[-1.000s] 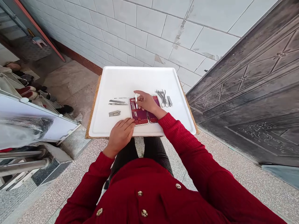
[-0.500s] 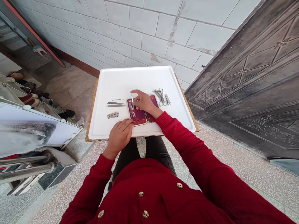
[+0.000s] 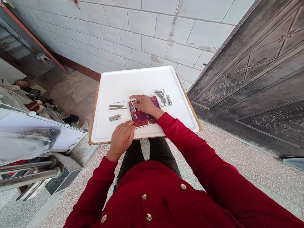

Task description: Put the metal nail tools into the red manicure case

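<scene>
An unfolded manicure case (image 3: 142, 117) with a purple lining and red trim lies on a white tray (image 3: 137, 76). My left hand (image 3: 122, 137) grips the case's near left corner, fingers together. Above the far end of its left panel, my right hand (image 3: 145, 104) pinches a slim shiny manicure tool (image 3: 132, 100); its exact kind is unclear. Several thin metal tools (image 3: 133, 111) sit in the loops of that panel. My right hand and wrist hide part of the case's middle.
Left of the case are slim metal tools (image 3: 117, 107), a thin pick (image 3: 120, 102) and nail clippers (image 3: 115, 118). Scissors and nippers (image 3: 161, 96) lie to its right beside another nail clipper (image 3: 169, 100). A tiled wall (image 3: 147, 41) stands behind the tray, a dark door (image 3: 247, 79) at right.
My right hand has shifted slightly left with the slim tool, which now tilts more and lies lower over the case's far left edge. My left hand stays on the corner.
</scene>
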Tool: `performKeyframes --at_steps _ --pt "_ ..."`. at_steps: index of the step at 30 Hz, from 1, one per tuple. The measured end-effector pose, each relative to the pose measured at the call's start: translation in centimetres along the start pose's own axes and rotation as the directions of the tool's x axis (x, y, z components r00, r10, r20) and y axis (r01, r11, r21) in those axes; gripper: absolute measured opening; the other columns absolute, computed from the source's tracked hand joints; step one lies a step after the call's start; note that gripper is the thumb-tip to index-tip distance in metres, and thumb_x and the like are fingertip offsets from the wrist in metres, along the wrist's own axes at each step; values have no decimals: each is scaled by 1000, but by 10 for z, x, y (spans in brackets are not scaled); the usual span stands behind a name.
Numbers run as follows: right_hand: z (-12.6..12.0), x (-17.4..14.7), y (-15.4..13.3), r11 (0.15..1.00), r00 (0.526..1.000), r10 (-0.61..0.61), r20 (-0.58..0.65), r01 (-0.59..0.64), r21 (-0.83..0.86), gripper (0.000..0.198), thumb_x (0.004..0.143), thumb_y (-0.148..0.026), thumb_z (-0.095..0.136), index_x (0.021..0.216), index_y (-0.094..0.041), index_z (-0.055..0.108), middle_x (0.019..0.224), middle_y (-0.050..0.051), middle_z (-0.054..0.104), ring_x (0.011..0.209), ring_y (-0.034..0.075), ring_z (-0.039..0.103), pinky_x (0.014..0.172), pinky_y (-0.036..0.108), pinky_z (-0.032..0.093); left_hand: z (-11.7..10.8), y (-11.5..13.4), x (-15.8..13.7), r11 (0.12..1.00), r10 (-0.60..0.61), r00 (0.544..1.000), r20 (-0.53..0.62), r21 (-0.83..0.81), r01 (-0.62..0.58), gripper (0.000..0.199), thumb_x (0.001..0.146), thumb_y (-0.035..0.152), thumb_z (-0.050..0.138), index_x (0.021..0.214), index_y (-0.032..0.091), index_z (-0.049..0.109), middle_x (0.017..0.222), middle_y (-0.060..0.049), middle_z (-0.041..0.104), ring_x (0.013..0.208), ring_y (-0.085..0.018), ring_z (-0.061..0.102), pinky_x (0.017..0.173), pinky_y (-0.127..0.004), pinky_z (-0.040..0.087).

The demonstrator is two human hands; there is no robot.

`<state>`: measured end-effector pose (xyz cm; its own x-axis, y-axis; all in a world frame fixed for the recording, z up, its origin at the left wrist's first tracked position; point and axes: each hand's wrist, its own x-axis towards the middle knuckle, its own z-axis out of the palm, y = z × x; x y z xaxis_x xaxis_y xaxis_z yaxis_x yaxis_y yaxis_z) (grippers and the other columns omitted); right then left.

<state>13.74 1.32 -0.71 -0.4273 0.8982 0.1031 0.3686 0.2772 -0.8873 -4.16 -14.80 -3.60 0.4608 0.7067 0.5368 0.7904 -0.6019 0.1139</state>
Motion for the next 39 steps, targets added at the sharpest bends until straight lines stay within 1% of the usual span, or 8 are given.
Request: performKeyframes --at_steps 6,11,14,20,24,30,35,39 --pt "2 3 -1 999 999 18 -47 -20 -44 26 94 -16 63 117 -15 74 68 -2 69 61 15 65 77 32 57 0 0 2 1000 7 1000 -14 25 -6 25 105 13 51 120 18 70 130 -10 77 125 -25 71 103 -42 57" --pt "2 5 -8 986 996 62 -69 -72 -153 34 92 -10 65 125 -14 70 76 -1 74 75 17 70 83 30 53 -1 2 3 1000 -16 1000 0 20 16 26 105 13 50 118 19 71 130 -10 77 125 -25 71 103 -41 56" --pt "2 5 -12 972 997 64 -51 -74 -224 26 92 -10 66 117 -14 73 84 1 77 83 18 71 81 28 51 -2 2 3 1000 -10 1000 -1 15 10 26 105 13 50 119 18 71 131 -10 77 125 -25 71 104 -41 55" --pt "2 1 -15 954 997 45 -57 -60 -294 15 94 -12 64 101 -15 77 96 5 80 87 19 70 77 27 47 -1 1 3 1000 -13 1000 -1 12 13 26 105 13 50 120 20 71 130 -10 77 125 -25 71 103 -42 55" --pt "2 -4 -20 932 998 34 -45 -48 -359 19 95 -11 59 97 -14 78 99 7 81 89 19 69 78 28 45 -1 1 3 1000 11 1000 -21 25 -11 25 104 13 51 119 18 70 129 -10 77 123 -25 72 102 -41 56" --pt "2 -13 -29 865 1000 17 -9 -19 -501 22 96 -10 56 95 -13 78 97 8 78 81 19 63 74 30 39 -1 1 2 1000 13 1000 -25 27 -13 25 104 12 51 121 19 70 129 -11 77 124 -25 72 102 -42 57" --pt "4 -15 -26 833 1000 -7 -14 -2 -554 25 98 -11 53 98 -14 77 102 10 78 85 21 63 75 31 38 0 1 1 1000 3 1000 -11 24 -3 25 104 14 52 121 19 70 130 -11 76 126 -26 71 103 -44 57" --pt "6 -14 -21 833 1000 -24 -17 11 -554 24 98 -12 53 98 -14 77 103 11 77 90 22 64 78 31 40 1 1 -1 1000 0 1000 -4 7 0 27 104 12 51 122 19 70 131 -11 76 127 -26 70 104 -44 57"
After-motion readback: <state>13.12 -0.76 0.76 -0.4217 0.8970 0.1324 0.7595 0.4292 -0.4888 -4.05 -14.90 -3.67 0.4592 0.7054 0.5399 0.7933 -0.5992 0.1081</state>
